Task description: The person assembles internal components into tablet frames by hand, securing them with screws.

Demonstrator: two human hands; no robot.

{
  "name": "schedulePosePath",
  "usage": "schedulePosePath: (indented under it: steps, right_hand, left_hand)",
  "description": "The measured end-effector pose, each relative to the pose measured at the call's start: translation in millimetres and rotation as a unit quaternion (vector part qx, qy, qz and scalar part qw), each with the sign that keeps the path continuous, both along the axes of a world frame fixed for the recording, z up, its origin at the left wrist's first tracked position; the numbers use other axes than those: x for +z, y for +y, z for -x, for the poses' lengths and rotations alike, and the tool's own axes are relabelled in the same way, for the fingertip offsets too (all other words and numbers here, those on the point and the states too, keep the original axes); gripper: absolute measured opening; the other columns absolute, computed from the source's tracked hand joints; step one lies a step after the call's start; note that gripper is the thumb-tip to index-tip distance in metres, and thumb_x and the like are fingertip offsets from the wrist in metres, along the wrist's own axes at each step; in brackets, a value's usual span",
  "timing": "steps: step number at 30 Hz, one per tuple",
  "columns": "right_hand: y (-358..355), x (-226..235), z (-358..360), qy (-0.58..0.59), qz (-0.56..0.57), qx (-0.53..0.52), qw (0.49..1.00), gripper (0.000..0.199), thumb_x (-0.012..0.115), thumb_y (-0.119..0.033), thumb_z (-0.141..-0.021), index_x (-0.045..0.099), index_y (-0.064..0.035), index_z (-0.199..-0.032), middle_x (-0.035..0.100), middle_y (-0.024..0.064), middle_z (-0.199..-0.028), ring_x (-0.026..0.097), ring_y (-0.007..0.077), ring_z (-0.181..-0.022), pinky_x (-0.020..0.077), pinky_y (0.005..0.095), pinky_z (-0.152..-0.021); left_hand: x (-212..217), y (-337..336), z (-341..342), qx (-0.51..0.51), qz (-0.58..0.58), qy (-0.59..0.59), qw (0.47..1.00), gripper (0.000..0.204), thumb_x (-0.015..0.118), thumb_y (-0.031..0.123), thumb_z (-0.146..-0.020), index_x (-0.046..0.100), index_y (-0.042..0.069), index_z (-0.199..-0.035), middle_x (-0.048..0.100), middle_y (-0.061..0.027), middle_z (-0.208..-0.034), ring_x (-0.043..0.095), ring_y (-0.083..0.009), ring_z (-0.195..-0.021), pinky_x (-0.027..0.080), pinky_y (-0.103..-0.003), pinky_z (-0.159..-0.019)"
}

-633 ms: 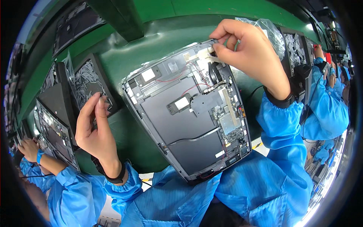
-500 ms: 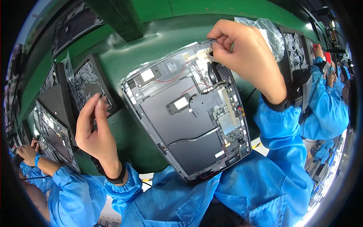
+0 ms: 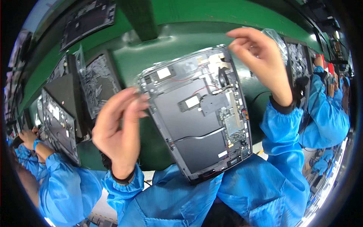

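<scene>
An opened tablet-like device (image 3: 189, 125) lies at a slant before me, its inside facing up. A circuit board (image 3: 233, 125), a black cable and thin red wires show in its grey housing. Beside its upper left corner is my left hand (image 3: 117, 132), thumb and fingers pinched together. Motion blurs those fingertips, and whatever is between them is too small to name. My right hand (image 3: 262, 60) hovers off the upper right corner, near pale tape (image 3: 216, 60). Its thumb and forefinger are stretched and apart, with nothing seen between them.
To the left, a dark tray (image 3: 101, 81) holds many small grey pieces, next to another opened device (image 3: 58, 121). A similar tray (image 3: 297, 56) and a clear plastic bag (image 3: 276, 39) lie at the right. Co-workers in blue sit on both sides; a dark post (image 3: 140, 22) stands behind.
My right hand has come off the device's upper right corner and opened. The left hand has moved right, from the tray of grey pieces to the device's left edge.
</scene>
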State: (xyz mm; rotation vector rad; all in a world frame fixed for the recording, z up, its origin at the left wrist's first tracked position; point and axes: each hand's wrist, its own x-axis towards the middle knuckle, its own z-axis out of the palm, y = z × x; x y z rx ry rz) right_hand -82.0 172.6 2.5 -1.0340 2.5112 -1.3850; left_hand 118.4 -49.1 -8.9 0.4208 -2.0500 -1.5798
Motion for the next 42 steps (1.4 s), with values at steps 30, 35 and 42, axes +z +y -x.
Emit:
schedulePosePath:
  steps: [30, 35, 42]
  right_hand:
    - [12, 29, -36, -0.043, 0.093, 0.062, 0.993, 0.011, 0.073, 0.001, -0.078, 0.071, 0.001, -0.088, 0.067, 0.0071, -0.083, 0.06, 0.0108, -0.065, 0.0468, 0.0231, -0.056]
    - [12, 36, -18, 0.101, 0.0, 0.105, 0.989, 0.01, 0.073, 0.001, -0.073, 0.07, -0.0004, -0.083, 0.066, 0.0082, -0.079, 0.061, 0.0186, -0.064, 0.047, 0.0276, -0.057]
    - [2, 19, 7, 0.274, -0.001, 0.117, 0.955, 0.013, 0.076, -0.002, -0.069, 0.068, -0.0024, -0.079, 0.062, 0.0072, -0.079, 0.061, 0.0249, -0.073, 0.0478, 0.0332, -0.063]
  left_hand:
    - [30, 53, 79, -0.264, 0.166, 0.038, 0.949, 0.032, 0.055, -0.004, -0.094, 0.043, 0.0, -0.123, 0.067, -0.0093, -0.084, 0.063, -0.0117, -0.072, 0.051, -0.022, -0.064]
    - [31, 48, 92, -0.286, 0.251, 0.031, 0.924, 0.032, 0.055, -0.005, -0.093, 0.047, 0.001, -0.123, 0.068, -0.0073, -0.087, 0.064, -0.0103, -0.077, 0.052, -0.022, -0.068]
    - [29, 37, 113, -0.213, 0.294, 0.017, 0.932, 0.02, 0.059, -0.001, -0.09, 0.061, -0.001, -0.11, 0.066, -0.0084, -0.086, 0.065, -0.0136, -0.08, 0.049, -0.025, -0.071]
